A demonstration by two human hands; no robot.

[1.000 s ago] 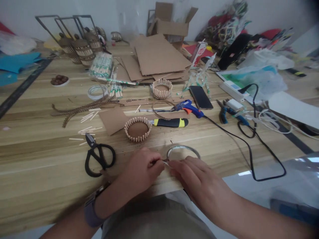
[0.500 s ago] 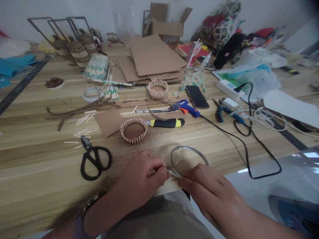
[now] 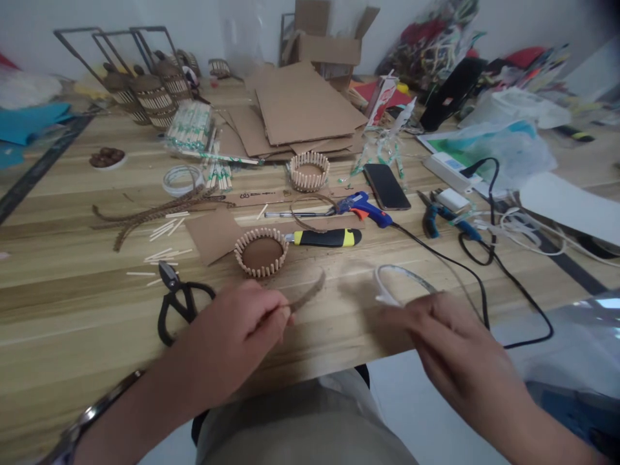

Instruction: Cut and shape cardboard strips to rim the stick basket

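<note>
My left hand is closed in a pinch on a thin brown cardboard strip that curves up to the right above the wooden table. My right hand is closed on a white backing strip that loops up from its fingers; it is blurred by motion. The two hands are well apart. A small round basket of cardboard and wooden sticks stands just beyond my left hand, and black scissors lie to its left.
A yellow-black utility knife, a blue glue gun with its black cord, a phone, pliers, a second stick basket, loose sticks, a tape roll and stacked cardboard crowd the table.
The hands have pulled apart: the left one moved left with the brown strip, the right one moved right, peeling the white strip away from it.
</note>
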